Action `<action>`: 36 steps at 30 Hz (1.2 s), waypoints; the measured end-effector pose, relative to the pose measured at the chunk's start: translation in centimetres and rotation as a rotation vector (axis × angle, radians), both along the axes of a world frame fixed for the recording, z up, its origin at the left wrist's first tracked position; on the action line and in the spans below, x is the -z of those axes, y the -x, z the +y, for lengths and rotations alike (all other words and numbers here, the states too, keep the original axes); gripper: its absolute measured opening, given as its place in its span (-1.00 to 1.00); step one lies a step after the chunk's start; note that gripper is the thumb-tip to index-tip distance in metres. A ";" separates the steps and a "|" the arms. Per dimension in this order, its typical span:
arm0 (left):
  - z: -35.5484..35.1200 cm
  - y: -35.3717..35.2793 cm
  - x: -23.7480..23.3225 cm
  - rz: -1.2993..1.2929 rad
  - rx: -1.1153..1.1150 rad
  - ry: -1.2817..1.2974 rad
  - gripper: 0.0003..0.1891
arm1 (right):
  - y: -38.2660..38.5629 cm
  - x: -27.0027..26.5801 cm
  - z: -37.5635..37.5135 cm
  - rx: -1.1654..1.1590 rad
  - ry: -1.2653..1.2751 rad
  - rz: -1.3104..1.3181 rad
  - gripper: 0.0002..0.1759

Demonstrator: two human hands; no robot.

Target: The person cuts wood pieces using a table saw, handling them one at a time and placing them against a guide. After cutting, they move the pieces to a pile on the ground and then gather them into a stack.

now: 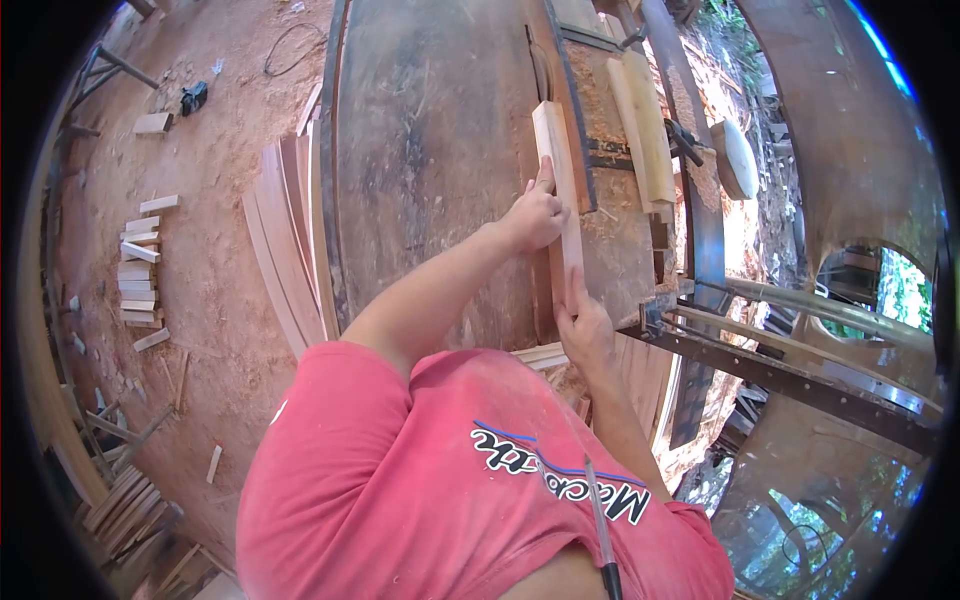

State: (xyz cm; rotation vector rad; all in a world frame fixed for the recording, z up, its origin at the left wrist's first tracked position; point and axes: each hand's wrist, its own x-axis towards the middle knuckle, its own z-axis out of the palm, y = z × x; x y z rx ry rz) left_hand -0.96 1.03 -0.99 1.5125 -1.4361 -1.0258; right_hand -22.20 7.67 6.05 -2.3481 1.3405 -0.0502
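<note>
A pale length of sawn wood [568, 215] lies lengthwise on the worn, dusty machine table [430, 200], close against the wooden guide strip [572, 110] on its right. Midway along it, my left hand [536, 216] presses on its left side, index finger stretched forward and the other fingers curled. Lower down, my right hand [587, 328] holds the near end, with a finger laid along the wood. Past the far end of the piece shows a narrow slot [540, 70] in the table. Part of each hand's grip is hidden.
Long curved boards [285, 230] lean along the table's left side. Short offcuts [140, 275] lie stacked on the reddish dirt floor. To the right are a pale pole [640, 130], a metal beam [800, 370] and a large wheel-like sheet [850, 130].
</note>
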 end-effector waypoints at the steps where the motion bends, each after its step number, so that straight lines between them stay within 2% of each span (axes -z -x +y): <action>1: -0.1 0.0 0.2 -0.003 -0.005 0.003 -0.61 | -0.1 0.0 -0.1 0.006 0.000 0.002 -0.24; 12: -1.6 -0.6 1.1 -0.037 -0.024 0.032 -0.62 | -1.1 0.1 -1.1 0.017 -0.004 0.013 -0.24; 17: -1.9 -0.9 2.0 -0.043 0.014 0.053 -0.53 | -1.1 0.1 -1.3 0.003 -0.010 -0.057 -0.25; 21: -1.7 -2.4 0.4 0.049 -0.011 0.056 -0.54 | -2.4 -4.2 -1.5 0.057 -0.030 -0.068 -0.33; 23: -2.4 -3.1 0.4 -0.017 0.052 0.112 -0.46 | -2.1 -6.2 -2.2 0.067 0.135 -0.081 -0.42; 24: -2.7 -3.3 0.1 -0.008 0.048 0.113 -0.46 | -2.8 -7.5 -2.8 0.012 0.258 -0.185 -0.48; 27: -3.5 -3.7 -1.4 0.115 -0.036 0.138 -0.46 | -4.0 -10.9 -5.0 -0.018 0.382 -0.151 -0.53; 30: -4.8 -3.9 -2.1 0.227 -0.080 0.162 -0.46 | -6.1 -13.6 -7.2 0.083 0.350 -0.151 -0.60; 36: -6.6 -4.3 -3.4 0.288 -0.166 0.200 -0.49 | -10.7 -17.8 -11.8 0.091 0.429 -0.252 -0.65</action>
